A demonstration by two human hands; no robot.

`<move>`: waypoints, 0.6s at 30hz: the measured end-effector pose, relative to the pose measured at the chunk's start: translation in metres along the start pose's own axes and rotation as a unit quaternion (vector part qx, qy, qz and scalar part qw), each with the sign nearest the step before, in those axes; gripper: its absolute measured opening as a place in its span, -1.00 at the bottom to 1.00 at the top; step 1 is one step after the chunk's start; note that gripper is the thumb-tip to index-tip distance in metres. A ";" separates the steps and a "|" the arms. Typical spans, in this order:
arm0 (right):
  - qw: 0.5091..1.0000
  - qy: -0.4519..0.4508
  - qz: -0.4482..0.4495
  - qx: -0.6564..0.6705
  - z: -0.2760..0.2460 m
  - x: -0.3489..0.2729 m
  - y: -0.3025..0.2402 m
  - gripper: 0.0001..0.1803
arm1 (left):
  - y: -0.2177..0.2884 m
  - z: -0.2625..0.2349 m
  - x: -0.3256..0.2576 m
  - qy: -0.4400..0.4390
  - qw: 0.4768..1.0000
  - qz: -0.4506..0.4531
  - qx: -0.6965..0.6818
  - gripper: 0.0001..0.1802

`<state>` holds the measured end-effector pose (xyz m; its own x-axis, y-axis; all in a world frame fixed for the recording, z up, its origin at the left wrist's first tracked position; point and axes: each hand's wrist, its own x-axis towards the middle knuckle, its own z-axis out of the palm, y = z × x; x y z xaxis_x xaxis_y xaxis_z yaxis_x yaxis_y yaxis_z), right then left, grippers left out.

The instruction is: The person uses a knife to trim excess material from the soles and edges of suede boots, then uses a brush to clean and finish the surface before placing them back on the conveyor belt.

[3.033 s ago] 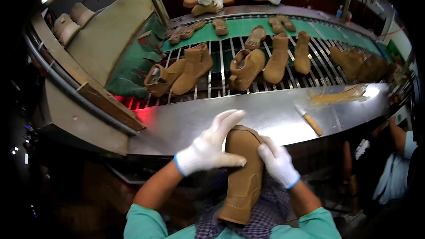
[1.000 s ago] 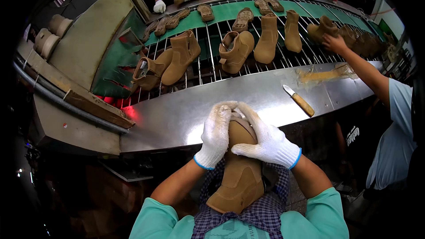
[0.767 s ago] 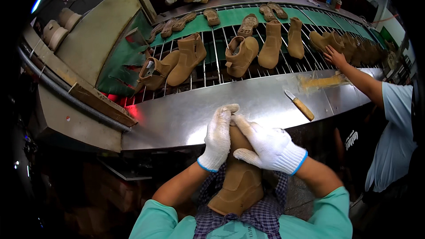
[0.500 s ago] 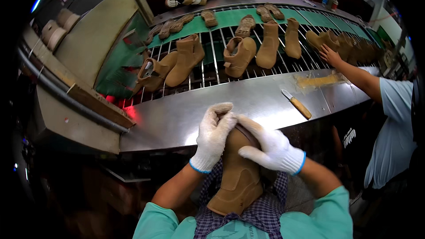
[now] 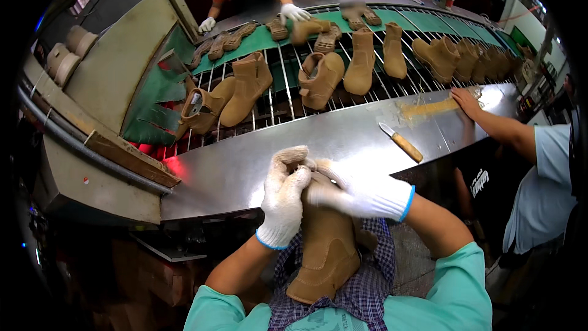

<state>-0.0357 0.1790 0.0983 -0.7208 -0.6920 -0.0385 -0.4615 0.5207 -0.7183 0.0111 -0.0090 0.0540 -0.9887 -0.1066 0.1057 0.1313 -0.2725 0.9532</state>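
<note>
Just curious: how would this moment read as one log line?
left hand: on tan boot top | right hand: same | boot: upright on lap | knife: on steel bench

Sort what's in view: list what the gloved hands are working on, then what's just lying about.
In hand:
- tan boot, upright on the lap
- left hand and right hand, both gloved, gripping its top

Lying about:
- wooden-handled knife on the steel bench
- other boots on the conveyor
- a co-worker's hand on the bench
</note>
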 end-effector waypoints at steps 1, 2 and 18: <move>0.999 0.040 -0.021 0.021 0.004 -0.004 -0.007 -0.17 | 0.007 -0.001 0.000 0.007 0.999 -0.001 -0.053 -0.57; 0.995 0.078 -0.042 0.043 0.009 -0.008 -0.012 -0.08 | 0.012 -0.004 0.000 0.014 0.994 0.000 -0.105 -0.56; 0.881 0.126 -0.217 0.401 -0.029 0.062 0.021 0.29 | 0.126 -0.082 0.029 -0.167 0.821 0.054 0.543 0.08</move>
<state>-0.1054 0.1617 0.1012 -0.7047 -0.5539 0.4434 -0.2803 -0.3568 -0.8911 0.0046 -0.1253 0.1544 -0.9642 0.2441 0.1039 0.2562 0.7547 0.6040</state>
